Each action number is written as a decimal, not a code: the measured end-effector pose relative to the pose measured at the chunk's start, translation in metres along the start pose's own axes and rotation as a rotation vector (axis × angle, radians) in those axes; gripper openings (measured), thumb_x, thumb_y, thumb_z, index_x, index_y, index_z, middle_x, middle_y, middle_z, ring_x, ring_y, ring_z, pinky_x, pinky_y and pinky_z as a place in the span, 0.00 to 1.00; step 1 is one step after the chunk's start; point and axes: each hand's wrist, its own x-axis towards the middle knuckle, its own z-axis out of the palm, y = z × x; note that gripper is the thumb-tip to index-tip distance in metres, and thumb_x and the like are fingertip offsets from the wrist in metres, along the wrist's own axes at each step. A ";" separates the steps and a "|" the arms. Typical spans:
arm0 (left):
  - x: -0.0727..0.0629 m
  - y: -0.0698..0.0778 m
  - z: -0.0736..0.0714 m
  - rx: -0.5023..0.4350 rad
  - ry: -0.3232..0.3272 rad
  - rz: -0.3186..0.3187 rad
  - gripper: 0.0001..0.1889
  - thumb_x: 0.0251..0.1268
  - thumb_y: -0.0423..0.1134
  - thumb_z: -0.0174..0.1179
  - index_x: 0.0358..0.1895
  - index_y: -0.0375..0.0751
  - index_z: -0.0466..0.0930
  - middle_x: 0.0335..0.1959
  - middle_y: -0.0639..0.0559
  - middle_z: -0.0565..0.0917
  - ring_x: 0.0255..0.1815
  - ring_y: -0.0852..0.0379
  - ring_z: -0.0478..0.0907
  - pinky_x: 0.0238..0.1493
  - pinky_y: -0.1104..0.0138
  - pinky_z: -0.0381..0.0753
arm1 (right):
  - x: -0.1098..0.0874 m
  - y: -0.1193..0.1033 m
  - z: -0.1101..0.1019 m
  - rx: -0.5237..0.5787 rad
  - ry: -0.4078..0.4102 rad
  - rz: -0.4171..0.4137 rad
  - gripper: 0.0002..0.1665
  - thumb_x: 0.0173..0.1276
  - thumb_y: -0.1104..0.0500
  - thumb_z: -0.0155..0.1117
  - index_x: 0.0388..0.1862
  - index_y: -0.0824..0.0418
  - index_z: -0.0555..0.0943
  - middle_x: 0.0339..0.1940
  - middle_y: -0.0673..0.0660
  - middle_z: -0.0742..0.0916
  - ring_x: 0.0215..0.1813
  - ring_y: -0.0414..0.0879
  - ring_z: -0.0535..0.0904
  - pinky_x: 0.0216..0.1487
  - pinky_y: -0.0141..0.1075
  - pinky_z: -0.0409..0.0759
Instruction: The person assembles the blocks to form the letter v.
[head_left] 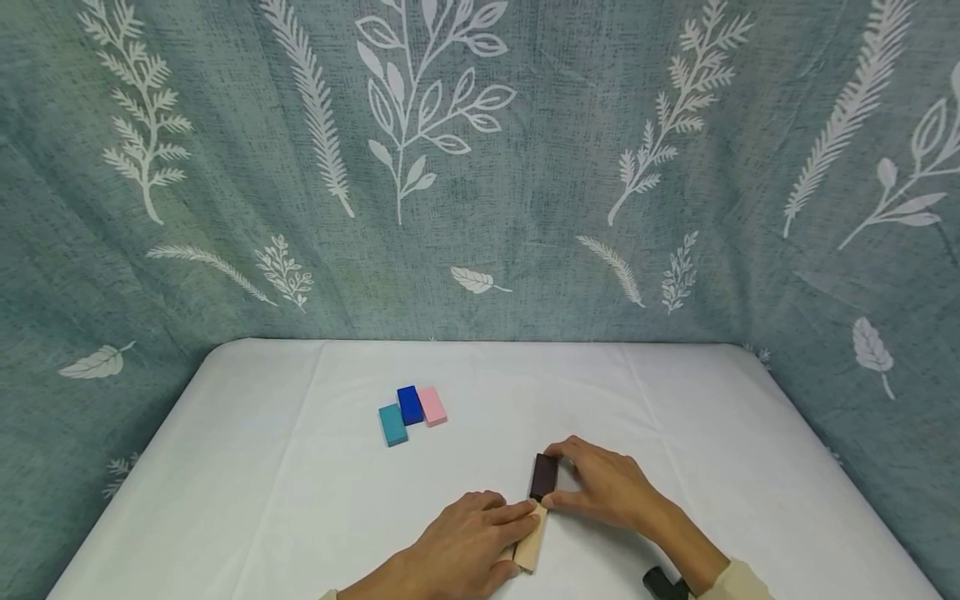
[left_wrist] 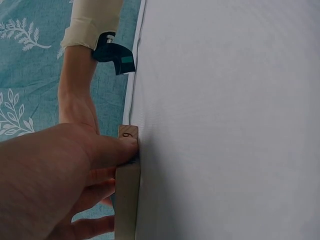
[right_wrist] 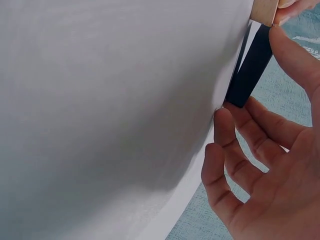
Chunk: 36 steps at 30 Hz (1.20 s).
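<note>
White table cover (head_left: 247,492), teal leaf-print cloth (head_left: 540,183) behind; both hands on blocks.
Right hand (head_left: 603,485) pinches dark block (head_left: 544,477) thumb-to-fingertips, gap only block-length, at far end of pale wooden block (head_left: 530,546); left hand (head_left: 468,542) grips that one, thumb at near end. Blue block (head_left: 410,406) sits farther back, left.

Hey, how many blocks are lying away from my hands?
3, grouped beyond your left hand: the teal block is nearest you, the blue block in the middle and the pink block rightmost. None of these looks hidden.
</note>
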 end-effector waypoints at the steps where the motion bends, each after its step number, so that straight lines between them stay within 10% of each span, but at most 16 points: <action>1: 0.000 0.000 0.000 0.004 0.003 0.002 0.31 0.70 0.53 0.62 0.73 0.49 0.72 0.73 0.56 0.72 0.61 0.57 0.75 0.63 0.62 0.73 | -0.001 0.000 0.000 0.005 -0.001 0.000 0.36 0.56 0.33 0.75 0.60 0.48 0.80 0.50 0.39 0.83 0.40 0.35 0.78 0.34 0.37 0.75; 36: -0.001 0.000 0.001 0.002 0.009 0.017 0.30 0.72 0.53 0.61 0.73 0.49 0.72 0.74 0.56 0.70 0.62 0.56 0.74 0.63 0.62 0.73 | -0.003 0.002 0.002 -0.007 0.004 -0.020 0.36 0.57 0.30 0.72 0.59 0.46 0.80 0.51 0.39 0.83 0.42 0.37 0.79 0.37 0.38 0.77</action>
